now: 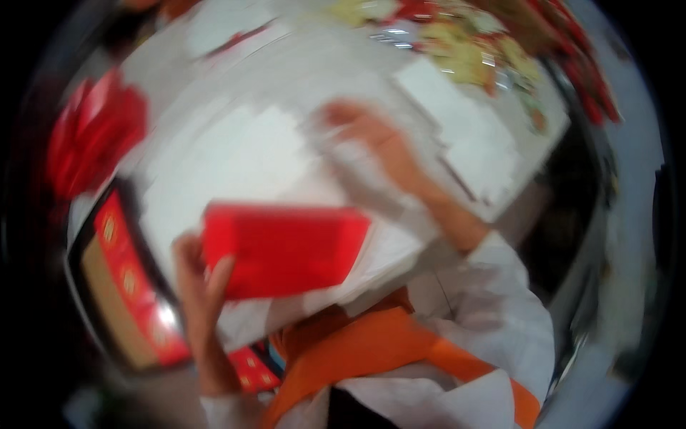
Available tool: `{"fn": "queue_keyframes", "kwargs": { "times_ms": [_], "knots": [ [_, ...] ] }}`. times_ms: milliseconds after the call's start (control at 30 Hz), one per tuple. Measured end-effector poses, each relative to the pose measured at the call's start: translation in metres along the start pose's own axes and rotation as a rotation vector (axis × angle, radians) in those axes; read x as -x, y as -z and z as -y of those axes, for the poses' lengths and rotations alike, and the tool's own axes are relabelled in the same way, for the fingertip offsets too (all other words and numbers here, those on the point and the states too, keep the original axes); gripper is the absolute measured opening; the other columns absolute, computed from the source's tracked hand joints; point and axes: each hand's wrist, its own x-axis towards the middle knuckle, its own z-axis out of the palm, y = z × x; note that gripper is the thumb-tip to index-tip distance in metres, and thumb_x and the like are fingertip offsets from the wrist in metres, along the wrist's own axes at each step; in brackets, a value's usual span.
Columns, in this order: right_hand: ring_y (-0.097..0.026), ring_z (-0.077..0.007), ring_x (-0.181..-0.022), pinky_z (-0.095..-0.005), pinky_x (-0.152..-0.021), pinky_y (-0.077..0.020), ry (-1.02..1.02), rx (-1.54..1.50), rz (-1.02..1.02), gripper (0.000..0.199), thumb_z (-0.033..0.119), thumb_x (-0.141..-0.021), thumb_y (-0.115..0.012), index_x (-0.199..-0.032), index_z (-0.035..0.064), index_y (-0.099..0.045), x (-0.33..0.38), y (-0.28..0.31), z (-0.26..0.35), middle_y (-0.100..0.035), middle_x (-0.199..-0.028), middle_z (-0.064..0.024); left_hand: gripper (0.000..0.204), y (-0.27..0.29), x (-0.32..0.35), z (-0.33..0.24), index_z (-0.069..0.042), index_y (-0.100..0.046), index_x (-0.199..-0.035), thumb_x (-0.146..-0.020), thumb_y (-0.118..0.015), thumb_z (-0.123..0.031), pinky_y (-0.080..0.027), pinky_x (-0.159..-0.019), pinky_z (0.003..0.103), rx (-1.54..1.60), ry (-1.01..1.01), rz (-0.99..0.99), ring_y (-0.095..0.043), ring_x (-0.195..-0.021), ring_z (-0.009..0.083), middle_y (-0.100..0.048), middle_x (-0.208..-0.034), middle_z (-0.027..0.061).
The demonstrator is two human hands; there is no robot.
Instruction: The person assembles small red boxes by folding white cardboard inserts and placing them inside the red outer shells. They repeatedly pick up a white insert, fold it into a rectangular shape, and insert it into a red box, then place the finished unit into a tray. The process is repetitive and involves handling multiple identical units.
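Note:
A bright red, flat rectangular packet (286, 250) is in my left hand (200, 275). The thumb lies over its left end, and the other fingers are partly hidden beside and behind it. Whether it is a bag or a folded box I cannot make out. My right hand (354, 121) is lifted over the table, beyond the packet and to its right. Motion smears its fingers, so their pose and anything in them do not show. Below both hands spread white sheet-like pieces (221, 157), blurred at their edges.
On the right lie more white flat pieces (468, 132). Small yellow, red and silvery packets (457, 43) are heaped at the far right. A red plastic bag (100, 132) sits at the left edge, near a dark-rimmed container (118, 279) with red, gold-marked material.

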Motion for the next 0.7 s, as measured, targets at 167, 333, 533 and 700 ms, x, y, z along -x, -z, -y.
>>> {"fn": "queue_keyframes", "kwargs": {
  "times_ms": [167, 333, 533, 700],
  "knots": [
    [-0.052, -0.0163, -0.1, -0.0305, -0.084, -0.0434, -0.189, -0.225, 0.121, 0.029, 0.006, -0.086, -0.046, -0.115, 0.0017, -0.05, -0.008, 0.022, 0.025, -0.053, -0.111, -0.0087, 0.047, -0.046, -0.028, -0.014, -0.003, -0.046, -0.107, -0.071, -0.074, -0.016, -0.05, -0.073, 0.029, -0.194, -0.18, 0.199, -0.06, -0.082, 0.0198, -0.058, -0.092, 0.0104],
    [-0.054, -0.0171, -0.094, -0.0263, -0.076, -0.0438, -0.05, -0.279, 0.383, 0.024, 0.004, -0.083, -0.052, -0.107, 0.0033, -0.054, 0.003, -0.012, 0.024, -0.053, -0.106, -0.0086, 0.046, -0.048, -0.021, -0.032, -0.004, -0.048, -0.105, -0.069, -0.075, -0.014, -0.048, -0.075, 0.029, -0.25, -0.024, 0.331, -0.059, -0.086, 0.0198, -0.059, -0.096, 0.0103],
    [-0.053, -0.0145, -0.088, -0.0254, -0.075, -0.0439, -0.192, -0.299, 0.442, 0.014, 0.009, -0.086, -0.051, -0.098, 0.0038, -0.058, 0.037, -0.036, 0.044, -0.053, -0.11, -0.0095, 0.043, -0.025, 0.008, -0.025, -0.003, -0.05, -0.103, -0.069, -0.075, -0.014, -0.047, -0.078, 0.029, -0.313, 0.091, 0.471, -0.058, -0.088, 0.0202, -0.058, -0.099, 0.0116],
    [-0.053, -0.0128, -0.086, -0.0242, -0.074, -0.0441, -0.45, -0.429, 0.433, 0.013, 0.011, -0.088, -0.05, -0.092, 0.0018, -0.058, 0.049, -0.046, 0.041, -0.051, -0.116, -0.011, 0.04, -0.038, 0.017, 0.003, -0.003, -0.051, -0.104, -0.072, -0.071, -0.018, -0.046, -0.078, 0.032, -0.264, 0.006, 0.42, -0.058, -0.088, 0.0266, -0.058, -0.095, 0.0147]
  ]
}}
